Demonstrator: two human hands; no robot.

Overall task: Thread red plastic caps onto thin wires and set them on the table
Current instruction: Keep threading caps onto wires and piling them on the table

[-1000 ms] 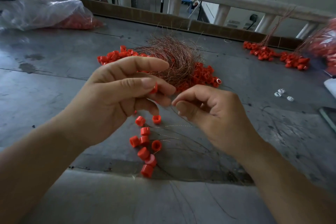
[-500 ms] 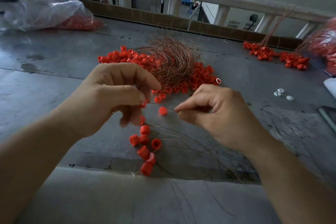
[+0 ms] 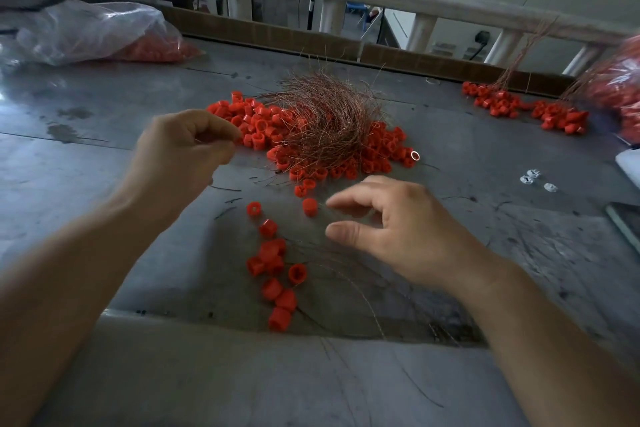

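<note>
Your left hand [image 3: 187,149] has left the middle of the work and gone up to the loose red caps [image 3: 256,125] banked against the left side of the copper wire tangle [image 3: 325,121]. Its fingers are curled with the tips at the edge of that heap. Whether they already pinch a cap, I cannot tell.

Just below the tangle, on your side of it, lies the just-threaded cap [image 3: 309,206] that rode a wire tip in your right hand half a second ago. It now rests on the grey metal table [image 3: 86,191], its hair-thin wire trailing toward your right hand [image 3: 398,232]. That hand has let go — thumb and forefinger stand apart, the fingers slack, nothing in them. So one more piece is down, and I judge you are starting the next: fresh cap first, then a fresh wire.

Further below the tangle, the finished caps [image 3: 273,274] lie in a loose column with their wires fanning to the right.

The caps are short hollow cylinders of glossy moulded plastic — light, and likely to roll. The wire is fine, springy and coppery, matted like a nest. The table is dull, scratched and stained.

Well to the right of the tangle sits another batch of wired caps [image 3: 519,107].
</note>
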